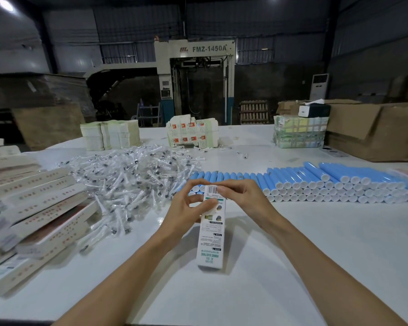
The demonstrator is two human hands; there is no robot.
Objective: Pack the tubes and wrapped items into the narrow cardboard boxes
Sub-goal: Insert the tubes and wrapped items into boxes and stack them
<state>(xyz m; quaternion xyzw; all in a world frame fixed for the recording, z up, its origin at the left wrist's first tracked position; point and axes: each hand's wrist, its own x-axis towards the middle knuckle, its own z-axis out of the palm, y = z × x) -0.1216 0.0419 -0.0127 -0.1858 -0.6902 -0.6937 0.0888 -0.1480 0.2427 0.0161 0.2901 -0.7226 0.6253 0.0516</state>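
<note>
One narrow white box (211,227), with a barcode at its top, stands nearly upright on the table (316,243). From it, blue tubes (327,184) with white caps lie in stacked rows at 2 o'clock. The clear-wrapped items (127,175) are heaped at 10 o'clock, and closed boxes (38,208) are piled at 9 o'clock.

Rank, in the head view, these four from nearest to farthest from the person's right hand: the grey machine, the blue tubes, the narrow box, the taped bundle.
1. narrow box, held in the right hand.
2. blue tubes, just behind, rightward.
3. taped bundle, far right of the table.
4. grey machine, beyond it.
</note>
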